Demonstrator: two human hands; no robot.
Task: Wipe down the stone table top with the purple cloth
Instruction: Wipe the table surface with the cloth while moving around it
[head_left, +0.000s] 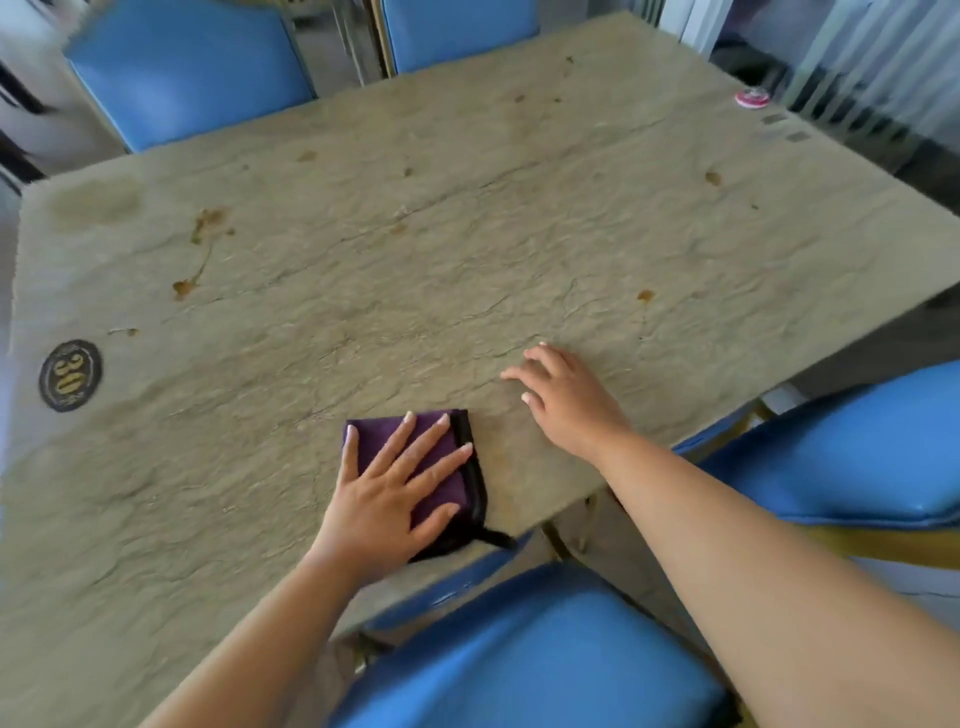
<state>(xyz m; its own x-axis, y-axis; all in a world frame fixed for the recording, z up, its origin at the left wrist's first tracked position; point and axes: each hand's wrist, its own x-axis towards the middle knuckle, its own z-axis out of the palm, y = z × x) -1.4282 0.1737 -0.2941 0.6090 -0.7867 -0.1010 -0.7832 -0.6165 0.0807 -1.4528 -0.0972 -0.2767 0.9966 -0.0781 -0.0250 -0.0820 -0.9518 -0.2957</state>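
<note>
Frame edges are blurred, and the table (467, 249) is cut off at left and bottom. The purple cloth (447, 488) is half hidden under the left hand (387, 493): fingers spread flat, palm pressing it down, nothing gripped. Cloth sits folded near the table's near edge, black trim on its right side. Right hand (563, 397) rests relaxed on bare stone just right of the cloth, holding nothing. Round black "30" badge (70, 375) far left; small pink disc (751, 97) at the far right corner, detail unreadable.
</note>
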